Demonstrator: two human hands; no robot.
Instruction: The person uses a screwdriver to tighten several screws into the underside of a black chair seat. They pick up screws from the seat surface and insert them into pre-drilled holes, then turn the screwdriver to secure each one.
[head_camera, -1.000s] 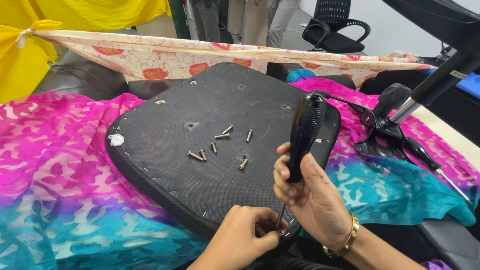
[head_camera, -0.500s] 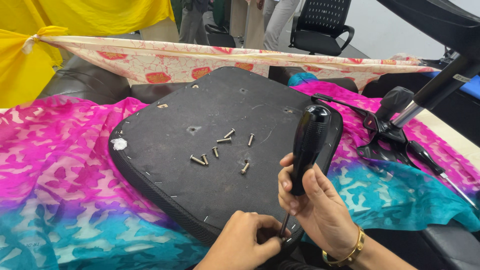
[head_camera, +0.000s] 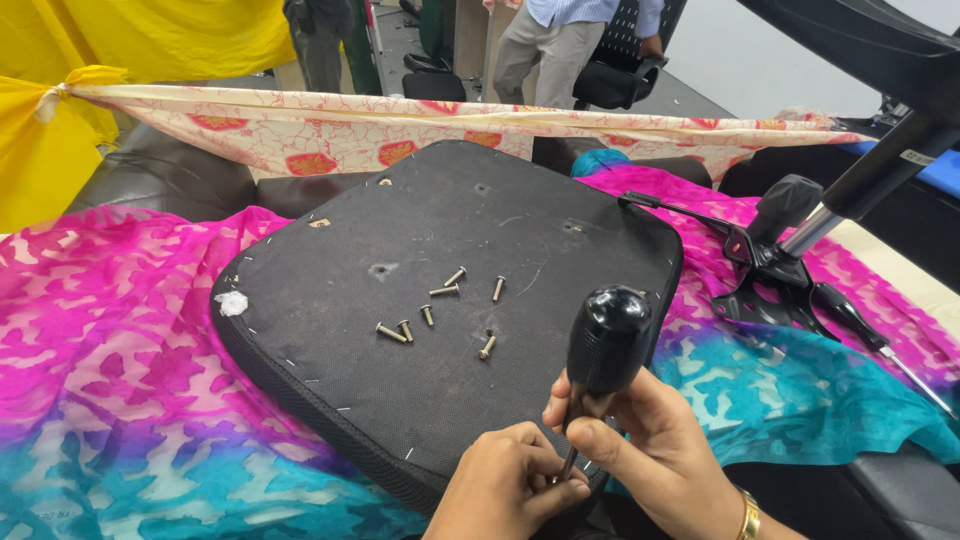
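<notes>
Yellow cloth (head_camera: 150, 40) hangs far left, and a pink-and-teal sheet (head_camera: 110, 380) covers the bench. A black seat pad (head_camera: 450, 240) lies on it, loose screws (head_camera: 440, 310) on top. At its near edge, the left hand (head_camera: 510, 490) pinches a screwdriver (head_camera: 605, 345) tip and the right hand (head_camera: 655, 450) grips its handle. A chair base (head_camera: 790, 260) sits right, with people standing behind.

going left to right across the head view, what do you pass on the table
yellow cloth → white patch on the seat pad → loose screws → screwdriver handle in the right hand → chair base mechanism → second screwdriver
</notes>
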